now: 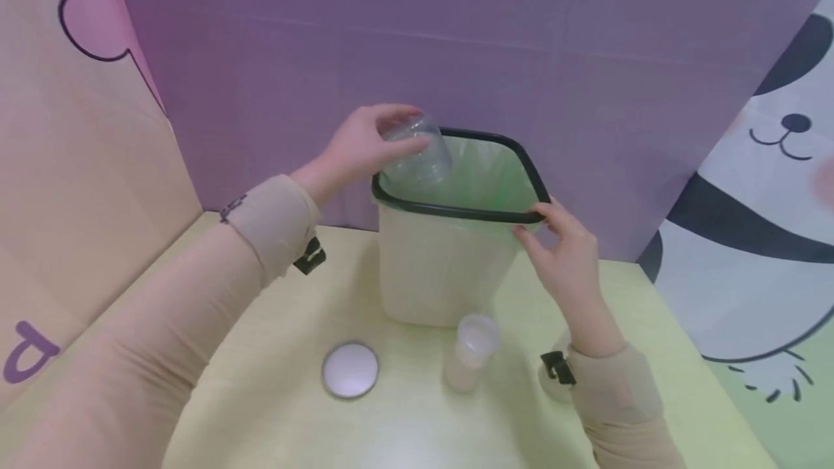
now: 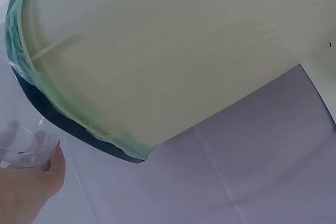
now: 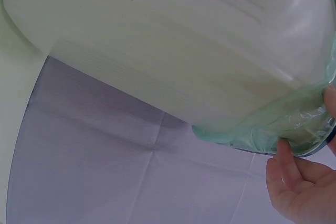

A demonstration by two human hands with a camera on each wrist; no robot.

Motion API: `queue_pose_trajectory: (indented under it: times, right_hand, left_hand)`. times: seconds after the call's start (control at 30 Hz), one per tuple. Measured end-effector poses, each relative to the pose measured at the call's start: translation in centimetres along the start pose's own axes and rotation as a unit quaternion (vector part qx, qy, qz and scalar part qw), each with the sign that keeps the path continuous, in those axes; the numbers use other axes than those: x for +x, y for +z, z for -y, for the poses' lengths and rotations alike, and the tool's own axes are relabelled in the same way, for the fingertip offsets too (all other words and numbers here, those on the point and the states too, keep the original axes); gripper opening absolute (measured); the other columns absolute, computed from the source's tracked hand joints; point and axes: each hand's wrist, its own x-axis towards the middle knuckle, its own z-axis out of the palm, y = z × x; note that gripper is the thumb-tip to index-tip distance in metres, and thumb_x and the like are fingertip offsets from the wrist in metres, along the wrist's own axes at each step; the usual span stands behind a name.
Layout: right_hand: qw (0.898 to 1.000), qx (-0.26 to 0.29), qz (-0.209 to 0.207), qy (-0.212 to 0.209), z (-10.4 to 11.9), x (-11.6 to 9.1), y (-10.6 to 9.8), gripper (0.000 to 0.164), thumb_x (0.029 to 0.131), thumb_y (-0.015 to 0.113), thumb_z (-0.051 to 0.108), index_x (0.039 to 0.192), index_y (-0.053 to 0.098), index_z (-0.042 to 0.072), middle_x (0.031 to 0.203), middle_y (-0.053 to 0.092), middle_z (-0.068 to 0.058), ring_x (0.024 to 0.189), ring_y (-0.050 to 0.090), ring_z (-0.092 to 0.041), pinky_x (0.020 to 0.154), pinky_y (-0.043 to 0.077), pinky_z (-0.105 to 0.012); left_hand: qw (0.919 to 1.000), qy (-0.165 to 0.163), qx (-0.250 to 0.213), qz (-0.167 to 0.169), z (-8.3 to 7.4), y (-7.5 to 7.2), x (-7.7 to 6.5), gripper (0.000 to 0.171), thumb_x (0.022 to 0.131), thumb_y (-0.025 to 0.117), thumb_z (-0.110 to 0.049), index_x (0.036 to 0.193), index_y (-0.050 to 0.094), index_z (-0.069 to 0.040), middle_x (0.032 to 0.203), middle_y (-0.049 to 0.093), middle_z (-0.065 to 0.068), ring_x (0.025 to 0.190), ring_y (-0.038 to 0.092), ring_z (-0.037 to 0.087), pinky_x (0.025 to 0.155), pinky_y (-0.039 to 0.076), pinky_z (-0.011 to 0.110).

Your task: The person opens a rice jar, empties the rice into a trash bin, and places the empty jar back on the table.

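Observation:
A clear plastic cup point(image 1: 435, 159) is in my left hand point(image 1: 365, 142), its fingers and thumb around the side, tilted over the left part of the bin's mouth. The cream trash bin point(image 1: 439, 266) stands upright, with a black rim point(image 1: 449, 212) and a light green bag point(image 1: 498, 172) lining it. At the front right corner, my right hand point(image 1: 568, 252) pinches the rim between thumb and fingers. In the right wrist view its fingertips press the folded-over edge of the bag point(image 3: 257, 129). The left wrist view shows the cup point(image 2: 21, 140) beside the rim.
In front of the bin lie a round white disc point(image 1: 350, 370) and a translucent plastic container point(image 1: 472, 349). Another pale round object point(image 1: 554, 386) is partly hidden by my right wrist. A purple panel point(image 1: 326, 78) rises behind the bin; a panda-printed panel point(image 1: 769, 237) stands right.

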Motion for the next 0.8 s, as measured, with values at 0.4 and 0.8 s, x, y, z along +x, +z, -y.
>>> queue_pose_trajectory:
  times: [0.4, 0.8]
  right_hand:
    - [1.000, 0.004, 0.004, -0.004, 0.7, -0.1, 0.1, 0.028, 0.079, 0.073, 0.003, 0.104, 0.064, -0.006, 0.129, 0.056, -0.024, 0.116, 0.056, -0.041, 0.087, 0.050, -0.050]
    - [1.000, 0.007, -0.002, -0.006, 0.8, -0.3, 0.1, 0.028, 0.078, 0.074, 0.002, 0.102, 0.064, -0.006, 0.128, 0.057, -0.024, 0.116, 0.056, -0.040, 0.086, 0.051, -0.048]
  left_hand:
    - [0.9954, -0.042, -0.086, 0.003, 0.3, -0.9, -0.3, 0.054, 0.097, 0.044, -0.047, 0.141, 0.043, -0.016, 0.142, 0.048, 0.006, 0.127, 0.046, 0.022, 0.114, 0.027, 0.047]
    - [0.9632, 0.177, 0.200, 0.029, 0.4, 0.7, -0.4, 0.086, 0.072, 0.081, -0.032, 0.143, 0.038, -0.010, 0.145, 0.039, 0.011, 0.134, 0.037, 0.025, 0.114, 0.031, 0.037]
